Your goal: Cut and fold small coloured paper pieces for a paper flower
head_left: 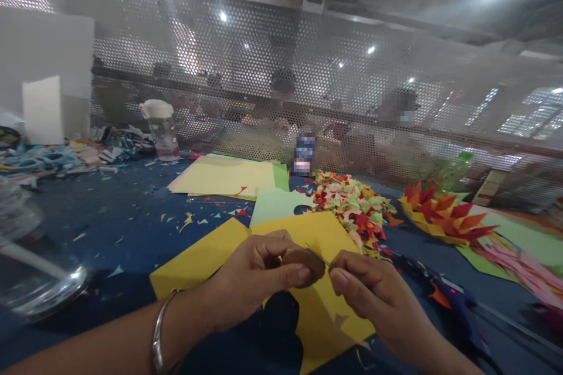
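My left hand (pixel 259 275) is closed in a pinch on a small brown paper piece (pixel 303 259), held just above a yellow paper sheet (pixel 206 255) on the dark blue table. A metal bangle sits on that wrist. My right hand (pixel 369 290) is closed too, its fingertips pinching a thin sliver at the right edge of the brown piece. The two hands almost touch at the piece. A pile of small folded paper bits (pixel 352 205) in red, green, pink and orange lies just beyond the yellow sheet.
More yellow and green sheets (pixel 229 179) lie further back. A red-and-orange spiky paper shape (pixel 444 217) sits right. A lidded plastic cup (pixel 160 129) stands back left, a glass object (pixel 30 269) near left. Paper scraps dot the table. People sit behind a perforated screen (pixel 308 82).
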A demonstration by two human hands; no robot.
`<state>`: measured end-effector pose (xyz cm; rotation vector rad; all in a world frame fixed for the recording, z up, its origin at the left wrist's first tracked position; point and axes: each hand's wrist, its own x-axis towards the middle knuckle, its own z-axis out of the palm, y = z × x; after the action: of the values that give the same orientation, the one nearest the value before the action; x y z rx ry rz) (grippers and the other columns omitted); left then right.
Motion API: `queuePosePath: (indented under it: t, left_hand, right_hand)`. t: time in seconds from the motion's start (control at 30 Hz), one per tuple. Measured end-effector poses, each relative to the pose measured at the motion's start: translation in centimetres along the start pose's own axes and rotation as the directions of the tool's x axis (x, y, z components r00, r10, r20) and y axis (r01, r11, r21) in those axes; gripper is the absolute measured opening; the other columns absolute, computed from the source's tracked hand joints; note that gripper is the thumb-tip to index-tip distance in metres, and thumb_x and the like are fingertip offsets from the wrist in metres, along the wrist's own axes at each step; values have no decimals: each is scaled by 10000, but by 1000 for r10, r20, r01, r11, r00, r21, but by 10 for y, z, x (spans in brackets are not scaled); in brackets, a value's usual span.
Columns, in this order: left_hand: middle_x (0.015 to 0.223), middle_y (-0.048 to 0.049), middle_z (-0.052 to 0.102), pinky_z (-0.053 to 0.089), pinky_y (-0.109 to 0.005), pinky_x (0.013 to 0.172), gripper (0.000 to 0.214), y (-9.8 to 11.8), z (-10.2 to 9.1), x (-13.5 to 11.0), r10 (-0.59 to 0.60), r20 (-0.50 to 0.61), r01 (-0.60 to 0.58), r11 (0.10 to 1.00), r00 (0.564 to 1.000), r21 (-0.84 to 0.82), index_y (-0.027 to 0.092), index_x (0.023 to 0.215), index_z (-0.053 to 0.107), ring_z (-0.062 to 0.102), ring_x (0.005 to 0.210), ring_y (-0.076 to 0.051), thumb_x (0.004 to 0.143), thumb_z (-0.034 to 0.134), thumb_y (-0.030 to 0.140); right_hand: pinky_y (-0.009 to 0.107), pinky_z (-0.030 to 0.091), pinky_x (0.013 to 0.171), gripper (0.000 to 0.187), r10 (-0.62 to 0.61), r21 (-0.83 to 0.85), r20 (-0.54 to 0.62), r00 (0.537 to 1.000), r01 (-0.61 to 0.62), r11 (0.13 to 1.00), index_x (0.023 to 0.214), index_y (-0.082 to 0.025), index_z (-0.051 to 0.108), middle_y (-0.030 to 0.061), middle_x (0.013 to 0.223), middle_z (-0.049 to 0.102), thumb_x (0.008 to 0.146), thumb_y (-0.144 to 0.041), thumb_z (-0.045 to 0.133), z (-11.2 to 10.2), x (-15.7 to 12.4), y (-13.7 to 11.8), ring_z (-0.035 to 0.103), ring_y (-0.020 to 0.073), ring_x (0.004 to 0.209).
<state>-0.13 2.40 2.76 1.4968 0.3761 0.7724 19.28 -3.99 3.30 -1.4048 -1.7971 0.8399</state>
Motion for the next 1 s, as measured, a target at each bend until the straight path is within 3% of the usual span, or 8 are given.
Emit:
queuePosePath:
  t: [0.37,1.0]
  left_hand:
    - [733,0,491,348,-264,662,149,-5,-2,0,-36,-12,36,999,999,19,152,794,697,464,715,-121,786,647,292]
    - [671,30,424,294,-231,580,179,-4,-4,2,7,-19,-6,999,1000,38,138,657,623,397,637,-93,772,656,271]
  right_hand:
    - [209,178,389,434,39,115,37,999,-43,992,639,-187,420,-72,539,267,885,-544,435,-1,0,3,229,58,435]
    - [204,197,399,432,23,17,16,1000,-23,1000,607,-189,405,-64,534,286,889,-515,431,-1,1,3,257,65,448]
